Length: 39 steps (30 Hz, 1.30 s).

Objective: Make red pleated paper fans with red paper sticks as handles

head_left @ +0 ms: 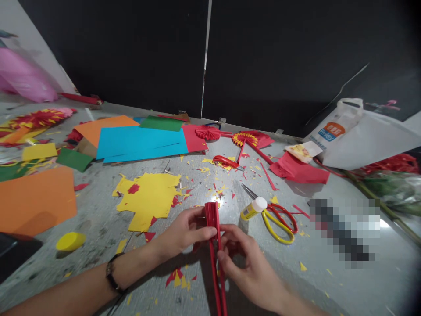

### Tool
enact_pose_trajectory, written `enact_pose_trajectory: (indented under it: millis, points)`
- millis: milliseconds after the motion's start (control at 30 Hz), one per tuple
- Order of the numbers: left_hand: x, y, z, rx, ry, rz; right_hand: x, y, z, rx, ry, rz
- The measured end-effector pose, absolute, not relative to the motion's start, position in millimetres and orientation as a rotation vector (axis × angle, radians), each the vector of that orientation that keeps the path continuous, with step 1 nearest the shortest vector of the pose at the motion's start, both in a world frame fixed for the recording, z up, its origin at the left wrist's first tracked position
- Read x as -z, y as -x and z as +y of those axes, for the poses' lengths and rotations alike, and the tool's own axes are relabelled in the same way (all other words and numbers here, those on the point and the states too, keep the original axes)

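A folded bundle of red paper (211,215) stands upright near the bottom centre, with two long narrow red strips (215,281) running down from it past the lower edge. My left hand (187,232) pinches the bundle from the left, thumb across its front. On the right side, my right hand (241,261) has its thumb and fingers closed on the right strip. A glue stick (251,210) with a white cap lies right of the bundle, against scissors (278,221) with red and yellow handles.
Cut yellow paper (148,197) lies left of my hands. Blue (141,142) and orange sheets (36,199) are farther left. Behind are red pleated fans (245,139) and a red cutter (225,161). A white bag (365,136) stands back right; paper scraps litter the table.
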State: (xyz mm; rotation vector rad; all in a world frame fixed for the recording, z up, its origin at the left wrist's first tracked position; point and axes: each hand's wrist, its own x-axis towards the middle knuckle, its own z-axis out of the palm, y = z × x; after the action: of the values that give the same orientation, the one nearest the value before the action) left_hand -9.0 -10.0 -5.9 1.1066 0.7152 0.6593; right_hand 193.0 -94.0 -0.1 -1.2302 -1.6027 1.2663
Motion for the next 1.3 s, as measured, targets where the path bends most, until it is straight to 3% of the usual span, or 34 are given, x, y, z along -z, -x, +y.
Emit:
enact_pose_trajectory:
  millis: [567,1300]
  points:
    - [4.3,7.7,-12.1,-0.596,-1.185,0.726,-14.5,-187.9,-92.9,-0.955,1.377,-2.053]
    - [1.3,11.4,-8.5,-0.601,-1.165,0.652,-77.5,-250.9,-85.8,-0.889,1.473,-2.427]
